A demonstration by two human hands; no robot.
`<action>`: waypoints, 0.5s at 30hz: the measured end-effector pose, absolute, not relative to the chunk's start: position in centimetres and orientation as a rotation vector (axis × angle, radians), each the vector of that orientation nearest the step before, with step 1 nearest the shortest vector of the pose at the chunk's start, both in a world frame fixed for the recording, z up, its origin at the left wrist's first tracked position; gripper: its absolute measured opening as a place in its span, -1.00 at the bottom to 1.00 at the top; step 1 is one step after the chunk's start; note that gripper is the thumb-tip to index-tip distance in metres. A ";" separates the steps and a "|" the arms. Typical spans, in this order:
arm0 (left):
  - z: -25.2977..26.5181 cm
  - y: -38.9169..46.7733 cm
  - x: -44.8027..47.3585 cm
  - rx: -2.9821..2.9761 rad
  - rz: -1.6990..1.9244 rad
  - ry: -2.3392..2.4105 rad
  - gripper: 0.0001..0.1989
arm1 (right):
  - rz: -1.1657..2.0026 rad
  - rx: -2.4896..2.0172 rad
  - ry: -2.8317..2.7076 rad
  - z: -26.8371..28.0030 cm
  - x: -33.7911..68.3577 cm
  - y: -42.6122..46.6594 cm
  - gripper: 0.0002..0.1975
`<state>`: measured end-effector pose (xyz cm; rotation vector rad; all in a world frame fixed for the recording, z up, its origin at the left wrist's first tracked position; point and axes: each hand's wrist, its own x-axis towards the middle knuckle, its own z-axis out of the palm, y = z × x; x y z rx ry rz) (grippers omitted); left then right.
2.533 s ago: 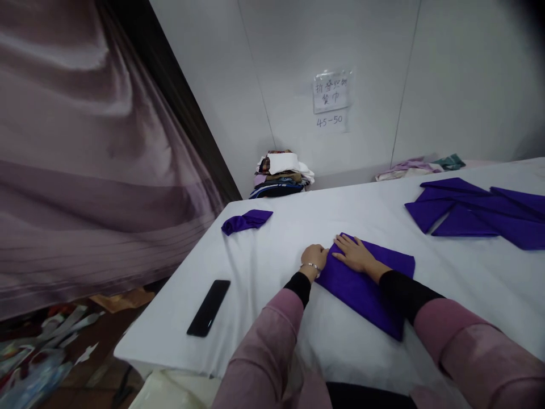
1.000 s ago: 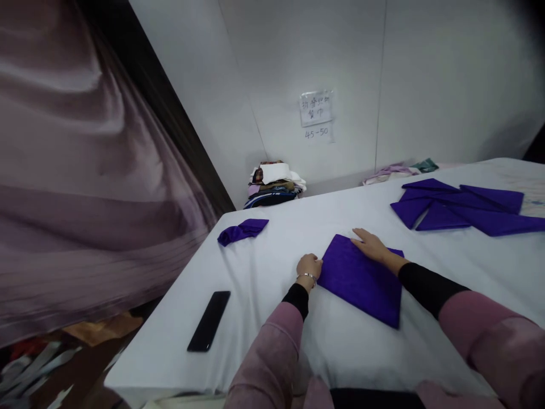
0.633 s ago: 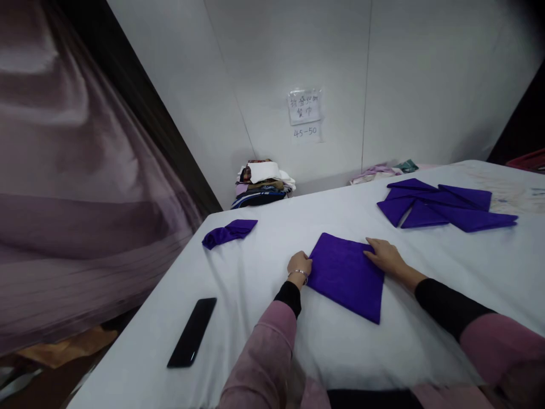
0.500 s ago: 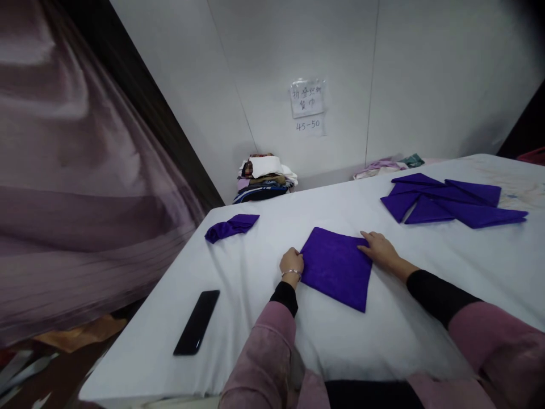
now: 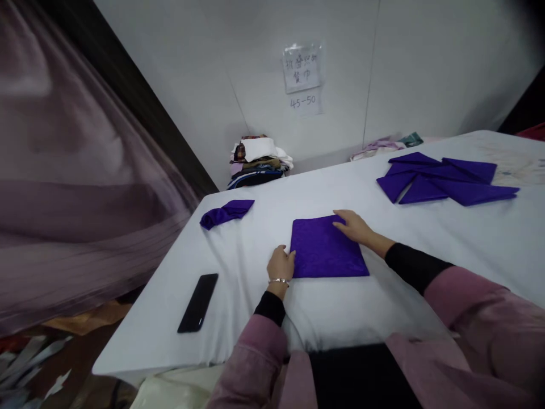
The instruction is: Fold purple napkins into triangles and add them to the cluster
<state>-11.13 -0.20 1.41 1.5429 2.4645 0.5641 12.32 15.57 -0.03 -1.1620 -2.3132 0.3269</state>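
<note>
A folded purple napkin lies flat on the white-covered table in front of me, its near edge roughly level. At its left edge is my left hand, fingers loosely curved and apart, with the thumb touching the cloth's side. My right hand rests at the far right corner, thumb and fingers parted over the edge. Neither hand has fingers closed round the cloth. Further left lies a small rolled and folded purple cloth. Several folded purple napkins overlap at the far right.
A black phone lies on the white tablecloth at left. Behind the table sits a stack of folded clothes; another cloth heap is by the wall. A pinkish curtain hangs at left. Handwritten paper is on the wall.
The napkin has turned from a slanted position to lie squarer to me. My left hand has loosened from its edge, and my right hand has shifted left along with the corner. The view has tilted down slightly.
</note>
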 end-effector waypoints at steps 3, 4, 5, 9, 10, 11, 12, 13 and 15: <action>1.4 -1.8 -10.0 1.905 0.738 2.290 -0.81 | 0.449 -0.933 -2.248 -0.1 11.8 9.8 -0.67; 1.3 -2.3 -9.5 2.000 0.767 2.177 -0.84 | 0.479 -0.892 -2.259 -0.1 11.4 7.8 -0.72; 1.1 -2.8 -9.0 2.063 0.772 2.071 -0.86 | 0.510 -0.875 -2.269 -0.1 10.7 6.0 -0.76; 0.2 -3.7 -8.0 2.115 0.691 1.951 -0.93 | 0.521 -0.974 -2.340 0.2 7.6 1.2 -0.88; 0.0 -3.8 -8.0 2.105 0.669 1.967 -0.92 | 0.501 -1.008 -2.362 0.3 7.0 0.7 -0.89; -0.2 -3.7 -8.1 2.092 0.652 1.980 -0.92 | 0.481 -1.040 -2.383 0.3 6.5 0.4 -0.90; -0.3 -3.7 -8.2 2.079 0.641 1.985 -0.91 | 0.464 -1.068 -2.405 0.3 6.2 0.3 -0.89; -0.4 -3.6 -8.3 2.066 0.635 1.985 -0.91 | 0.453 -1.094 -2.426 0.3 6.0 0.3 -0.89; -0.4 -3.5 -8.5 2.046 0.640 1.980 -0.91 | 0.451 -1.141 -2.461 0.2 6.0 0.4 -0.87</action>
